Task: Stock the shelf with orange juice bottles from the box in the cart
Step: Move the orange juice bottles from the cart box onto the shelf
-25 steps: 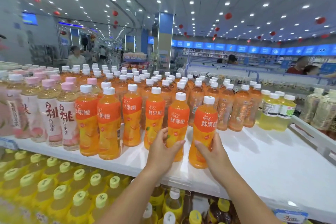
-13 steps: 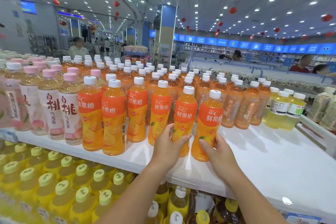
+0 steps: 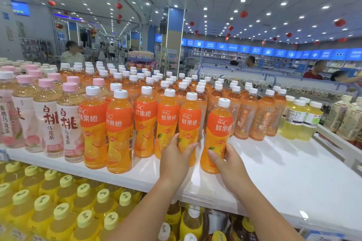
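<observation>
Two orange juice bottles with white caps and orange labels stand at the right end of the front row on the white shelf point(image 3: 274, 174). My left hand point(image 3: 175, 159) grips the lower body of one orange juice bottle point(image 3: 189, 123). My right hand point(image 3: 227, 162) grips the base of the rightmost orange juice bottle point(image 3: 220, 129), which leans slightly to the right. More orange juice bottles point(image 3: 119, 129) line up to the left. The box and the cart are out of view.
Pink-capped peach tea bottles point(image 3: 69, 123) stand at the left, amber tea bottles point(image 3: 260, 117) and yellow drinks point(image 3: 299, 121) at the right. Yellow-capped bottles point(image 3: 62, 211) fill the shelf below. People stand in the aisles behind.
Both hands have pushed their bottles a little farther back onto the shelf, into line with the front row. The camera has shifted closer and slightly left.
</observation>
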Demonstrator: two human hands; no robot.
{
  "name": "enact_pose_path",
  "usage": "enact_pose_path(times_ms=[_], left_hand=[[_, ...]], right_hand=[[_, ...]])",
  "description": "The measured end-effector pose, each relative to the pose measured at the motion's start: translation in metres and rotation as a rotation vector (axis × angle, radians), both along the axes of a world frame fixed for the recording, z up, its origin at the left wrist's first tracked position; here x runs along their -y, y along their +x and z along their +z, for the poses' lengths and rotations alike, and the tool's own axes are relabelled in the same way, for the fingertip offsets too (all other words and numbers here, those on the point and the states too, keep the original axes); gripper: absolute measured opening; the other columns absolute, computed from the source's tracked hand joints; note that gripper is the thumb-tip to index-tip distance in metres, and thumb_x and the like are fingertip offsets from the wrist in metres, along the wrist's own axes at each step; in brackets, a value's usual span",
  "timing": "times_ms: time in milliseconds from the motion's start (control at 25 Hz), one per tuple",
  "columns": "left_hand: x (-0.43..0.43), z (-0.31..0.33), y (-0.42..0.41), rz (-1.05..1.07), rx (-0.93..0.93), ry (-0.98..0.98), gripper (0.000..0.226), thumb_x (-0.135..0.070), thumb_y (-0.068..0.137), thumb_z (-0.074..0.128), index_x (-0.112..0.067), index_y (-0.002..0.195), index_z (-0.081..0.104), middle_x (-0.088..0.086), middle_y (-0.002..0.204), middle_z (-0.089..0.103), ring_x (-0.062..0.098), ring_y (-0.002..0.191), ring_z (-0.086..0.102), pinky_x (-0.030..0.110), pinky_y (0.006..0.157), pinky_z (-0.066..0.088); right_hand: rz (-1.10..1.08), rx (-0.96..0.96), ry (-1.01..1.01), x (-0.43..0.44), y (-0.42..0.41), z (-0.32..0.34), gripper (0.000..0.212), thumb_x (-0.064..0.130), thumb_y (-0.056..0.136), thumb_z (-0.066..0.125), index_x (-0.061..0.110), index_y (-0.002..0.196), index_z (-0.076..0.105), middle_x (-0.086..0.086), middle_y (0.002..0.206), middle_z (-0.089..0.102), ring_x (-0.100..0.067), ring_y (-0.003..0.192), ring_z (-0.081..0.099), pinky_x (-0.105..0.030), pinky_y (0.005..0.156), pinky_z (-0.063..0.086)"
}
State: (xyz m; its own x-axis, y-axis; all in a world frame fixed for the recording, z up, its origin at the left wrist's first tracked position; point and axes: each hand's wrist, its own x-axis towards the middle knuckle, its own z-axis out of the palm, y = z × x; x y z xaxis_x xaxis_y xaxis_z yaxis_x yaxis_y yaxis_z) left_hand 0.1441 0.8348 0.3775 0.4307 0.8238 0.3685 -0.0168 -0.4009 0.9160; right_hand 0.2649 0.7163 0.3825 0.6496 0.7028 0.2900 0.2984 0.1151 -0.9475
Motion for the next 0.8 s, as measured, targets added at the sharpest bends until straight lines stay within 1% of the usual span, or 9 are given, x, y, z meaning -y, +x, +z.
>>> enact_pose_path(times_ms=[80,120,240,320,400,480,520,600,800], left_hand=[[0.003,0.0,0.001,0.026,-0.032,-0.01,0.063,-0.054,0.086,0.071,-0.027,0.139,0.05,-0.016,0.127,0.065,0.009,0.119,0.06,0.038,0.098,0.054],[0.004,0.001,0.001,0.024,-0.038,-0.016,0.064,-0.054,0.086,0.07,-0.026,0.139,0.049,-0.015,0.127,0.064,0.01,0.119,0.06,0.037,0.097,0.054],[0.003,-0.001,-0.004,0.018,-0.067,0.039,0.049,-0.053,0.087,0.07,-0.034,0.13,0.057,-0.023,0.116,0.066,0.003,0.11,0.062,0.029,0.091,0.055],[0.002,-0.004,-0.011,0.022,-0.117,0.125,0.035,-0.044,0.089,0.072,-0.038,0.122,0.062,-0.025,0.109,0.068,0.0,0.103,0.063,0.023,0.087,0.053],[0.002,-0.007,-0.016,0.045,-0.139,0.183,0.033,-0.036,0.09,0.073,-0.035,0.121,0.066,-0.023,0.109,0.069,0.001,0.103,0.064,0.021,0.087,0.053],[0.004,-0.005,-0.015,0.047,-0.134,0.166,0.028,-0.032,0.09,0.073,-0.033,0.118,0.065,-0.022,0.107,0.069,0.002,0.102,0.064,0.017,0.084,0.051],[0.006,-0.002,-0.014,0.044,-0.129,0.135,0.027,-0.029,0.091,0.073,-0.033,0.115,0.061,-0.022,0.105,0.067,0.002,0.099,0.063,0.016,0.081,0.048],[0.008,0.001,-0.01,0.046,-0.134,0.087,0.031,-0.027,0.094,0.07,-0.033,0.117,0.051,-0.019,0.104,0.062,0.003,0.097,0.059,0.017,0.078,0.045],[0.006,0.0,-0.006,0.078,-0.183,0.109,0.035,-0.028,0.095,0.068,-0.021,0.126,0.055,-0.007,0.11,0.07,0.013,0.102,0.066,0.022,0.077,0.048]], right_hand=[[-0.017,-0.026,0.018,-0.002,0.001,-0.003,0.038,0.035,0.086,0.074,0.025,0.12,0.06,0.01,0.114,0.072,-0.006,0.103,0.07,-0.035,0.091,0.057],[-0.024,-0.032,0.023,-0.002,0.0,-0.004,0.038,0.036,0.086,0.074,0.025,0.119,0.06,0.01,0.114,0.073,-0.006,0.103,0.07,-0.036,0.091,0.057],[-0.042,-0.017,0.008,-0.003,-0.001,-0.006,0.035,0.039,0.086,0.074,0.029,0.117,0.061,0.01,0.114,0.072,-0.006,0.104,0.069,-0.034,0.091,0.057],[-0.088,0.035,-0.025,-0.001,-0.002,-0.008,0.035,0.038,0.086,0.076,0.033,0.118,0.062,0.013,0.116,0.069,-0.006,0.108,0.064,-0.033,0.09,0.056],[-0.126,0.069,-0.035,0.0,-0.001,-0.008,0.033,0.034,0.086,0.078,0.035,0.116,0.065,0.014,0.114,0.07,-0.005,0.106,0.064,-0.03,0.087,0.056],[-0.137,0.068,-0.033,-0.001,-0.001,-0.006,0.03,0.029,0.086,0.078,0.033,0.113,0.066,0.014,0.108,0.073,-0.004,0.103,0.066,-0.024,0.081,0.055],[-0.142,0.068,-0.034,-0.002,-0.001,-0.004,0.032,0.028,0.085,0.078,0.031,0.114,0.066,0.014,0.107,0.073,-0.005,0.102,0.066,-0.021,0.079,0.054],[-0.154,0.079,-0.048,-0.005,-0.001,-0.002,0.034,0.03,0.085,0.079,0.028,0.116,0.065,0.014,0.107,0.072,-0.003,0.102,0.065,-0.018,0.076,0.052],[-0.23,0.121,-0.07,-0.011,-0.011,-0.001,0.03,0.036,0.085,0.078,0.034,0.109,0.06,0.024,0.099,0.066,0.004,0.093,0.062,-0.013,0.068,0.045]])
